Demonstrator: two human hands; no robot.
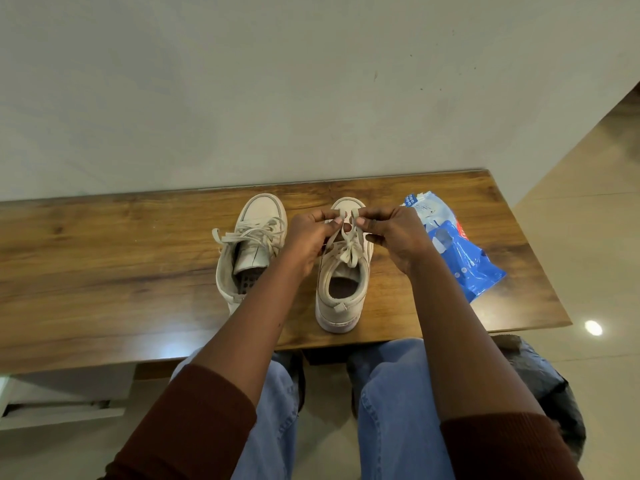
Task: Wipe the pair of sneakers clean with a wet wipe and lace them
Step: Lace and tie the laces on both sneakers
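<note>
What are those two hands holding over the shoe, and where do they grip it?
The lace of the right sneaker. The left hand pinches one loop and the right hand the other, thumb against fingers, above the shoe.

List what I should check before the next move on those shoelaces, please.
1. Left hand pinches a lace loop: ok.
2. Right hand pinches the other loop: ok.
3. Right sneaker sits flat on the table: ok.
4. Laces of the left sneaker tied: not ok, they lie loose.
5. Both sneakers wiped clean: cannot tell.
</note>
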